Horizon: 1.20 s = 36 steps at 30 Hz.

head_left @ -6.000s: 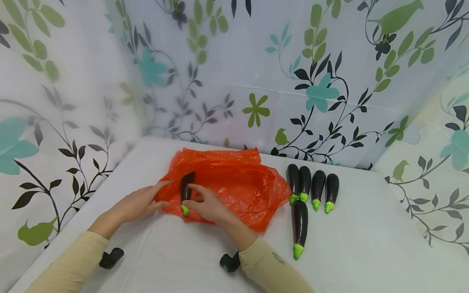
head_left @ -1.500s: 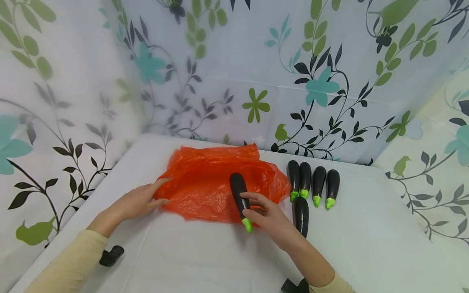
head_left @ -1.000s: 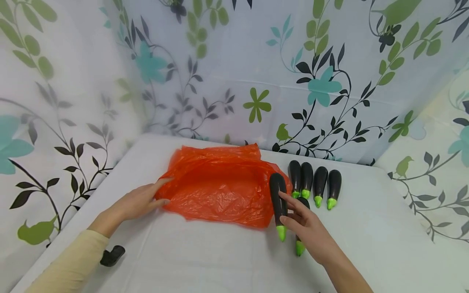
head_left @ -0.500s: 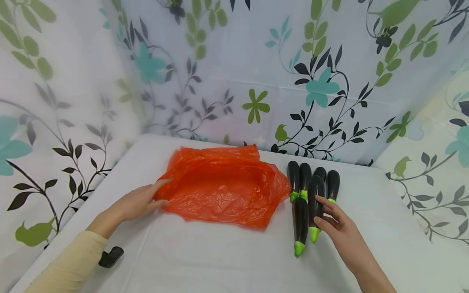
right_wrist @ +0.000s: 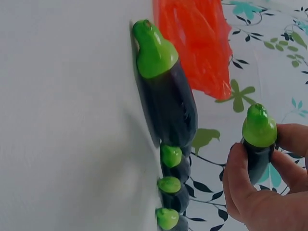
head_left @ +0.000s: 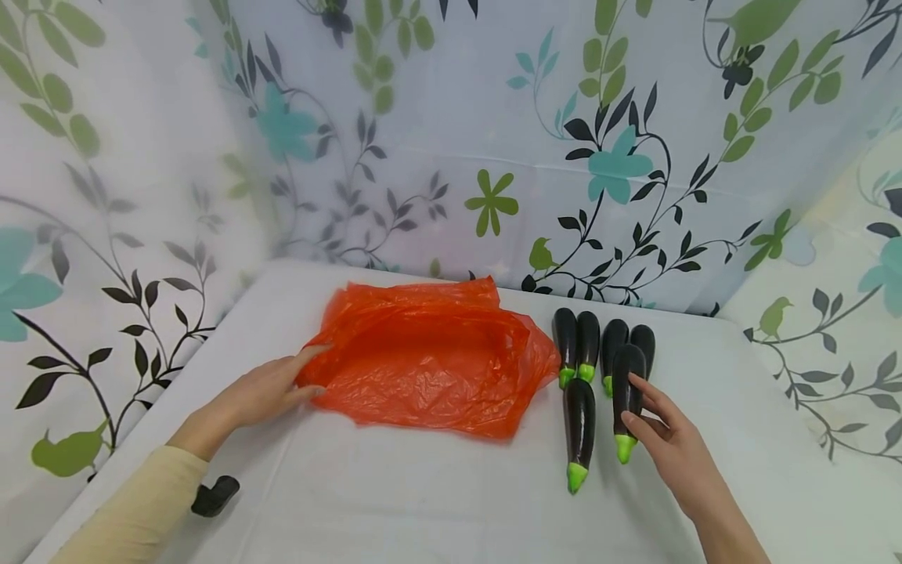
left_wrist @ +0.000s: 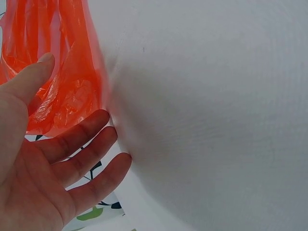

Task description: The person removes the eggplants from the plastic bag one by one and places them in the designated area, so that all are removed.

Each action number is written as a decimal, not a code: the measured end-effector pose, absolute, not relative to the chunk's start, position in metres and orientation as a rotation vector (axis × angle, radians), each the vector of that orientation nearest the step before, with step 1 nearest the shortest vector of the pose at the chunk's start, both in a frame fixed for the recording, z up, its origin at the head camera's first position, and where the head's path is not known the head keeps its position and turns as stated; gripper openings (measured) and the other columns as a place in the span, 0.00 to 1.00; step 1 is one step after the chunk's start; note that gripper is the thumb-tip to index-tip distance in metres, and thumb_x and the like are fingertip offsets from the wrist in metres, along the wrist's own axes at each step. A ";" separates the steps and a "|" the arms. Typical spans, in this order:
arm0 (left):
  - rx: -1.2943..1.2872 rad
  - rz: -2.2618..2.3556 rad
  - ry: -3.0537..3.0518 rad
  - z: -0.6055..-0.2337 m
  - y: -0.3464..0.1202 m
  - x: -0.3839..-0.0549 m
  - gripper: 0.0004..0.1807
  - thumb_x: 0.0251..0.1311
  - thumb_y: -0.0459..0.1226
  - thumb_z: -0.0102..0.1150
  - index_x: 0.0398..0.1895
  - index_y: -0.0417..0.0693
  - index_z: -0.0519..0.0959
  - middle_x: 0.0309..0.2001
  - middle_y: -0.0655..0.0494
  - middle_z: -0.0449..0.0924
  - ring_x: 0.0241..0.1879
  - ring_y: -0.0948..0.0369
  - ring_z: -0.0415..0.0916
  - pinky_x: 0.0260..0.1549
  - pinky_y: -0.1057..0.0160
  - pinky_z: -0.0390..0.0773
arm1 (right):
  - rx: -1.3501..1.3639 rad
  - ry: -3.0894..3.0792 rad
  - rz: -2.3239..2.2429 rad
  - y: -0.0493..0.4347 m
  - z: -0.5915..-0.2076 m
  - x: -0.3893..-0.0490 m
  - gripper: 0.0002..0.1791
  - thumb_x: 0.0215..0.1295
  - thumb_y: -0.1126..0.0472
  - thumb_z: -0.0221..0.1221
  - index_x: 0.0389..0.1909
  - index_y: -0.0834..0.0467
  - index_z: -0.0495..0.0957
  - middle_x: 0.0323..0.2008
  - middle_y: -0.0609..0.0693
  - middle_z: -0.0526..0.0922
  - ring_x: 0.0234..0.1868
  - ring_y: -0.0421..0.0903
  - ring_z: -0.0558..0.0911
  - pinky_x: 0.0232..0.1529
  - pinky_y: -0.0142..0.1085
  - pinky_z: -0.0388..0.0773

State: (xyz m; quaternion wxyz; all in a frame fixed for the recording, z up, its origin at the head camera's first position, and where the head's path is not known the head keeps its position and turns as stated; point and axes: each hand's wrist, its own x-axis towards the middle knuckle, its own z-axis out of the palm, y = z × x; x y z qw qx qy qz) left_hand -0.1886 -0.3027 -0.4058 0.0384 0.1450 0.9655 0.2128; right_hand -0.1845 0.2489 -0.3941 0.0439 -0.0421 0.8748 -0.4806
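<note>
My right hand (head_left: 676,450) pinches a dark eggplant (head_left: 627,384) with a bright green cap, between thumb and fingers. In the right wrist view this held eggplant (right_wrist: 260,132) stands clear of the others, cap toward the camera. On the head view's right side, several more eggplants (head_left: 588,345) lie in a row, with another eggplant (head_left: 579,423) in front of them. My left hand (head_left: 257,395) is at the left edge of a crumpled red plastic bag (head_left: 430,384), whose mouth faces me. Its fingers (left_wrist: 98,180) are spread and relaxed beside the bag in the left wrist view.
A white cloth covers the table (head_left: 395,501). Behind it and at both sides hangs a curtain (head_left: 437,141) printed with leaves, flowers and birds. A small black object (head_left: 214,496) shows beside my left forearm. The bag's right edge reaches close to the eggplants.
My right hand has carried the eggplant from over the bag's left part rightward, past the front eggplant, to the right end of the row. My left hand has stayed at the bag's edge.
</note>
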 end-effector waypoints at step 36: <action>0.452 0.646 2.965 -0.405 -0.302 -0.187 0.36 0.65 0.46 0.61 0.72 0.50 0.59 0.54 0.42 0.77 0.52 0.44 0.75 0.50 0.39 0.73 | -0.120 2.616 -1.063 0.260 -0.417 -0.185 0.32 0.69 0.49 0.59 0.71 0.51 0.64 0.65 0.66 0.66 0.56 0.58 0.77 0.46 0.51 0.79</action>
